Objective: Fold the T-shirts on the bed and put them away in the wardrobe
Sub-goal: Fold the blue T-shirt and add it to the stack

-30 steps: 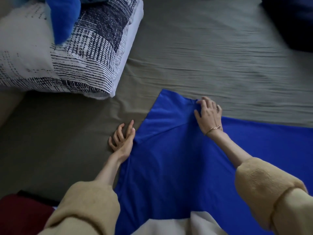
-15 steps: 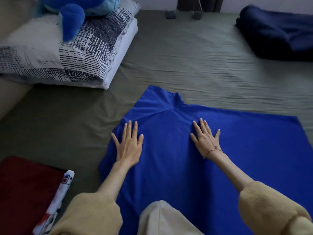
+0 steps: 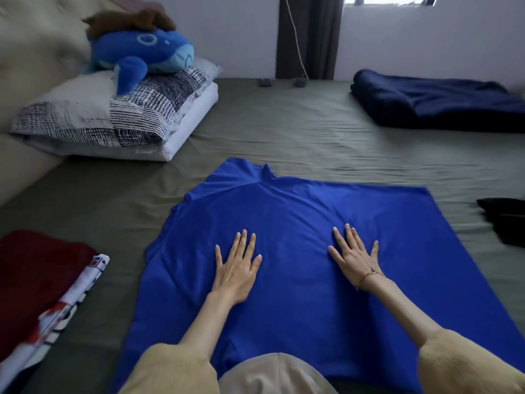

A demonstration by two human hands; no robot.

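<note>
Olive-green bedding stretches from your knees to the far wall, and you kneel at its near edge with a blue T-shirt spread flat before you. Your left hand lies palm-down on the shirt's middle, fingers straight and slightly fanned, gripping nothing. Your right hand, a thin bracelet at the wrist, lies flat the same way a little to the right, also holding nothing. The shirt's collar points toward the far edge of the bed; one side already looks turned in, though the fold line is hard to make out.

By the look of it, you are smoothing the cloth, early in the folding of this shirt, with the wardrobe nowhere in sight. The next move likely calls for pinching an outer edge with both hands and carrying it across the middle without dragging wrinkles back in.

At the near left corner lie a dark red garment and a printed white cloth. A black item sits at the right edge. Farther off, a patterned pillow carries a blue plush toy near the far left corner, and a folded navy blanket rests far right.
</note>
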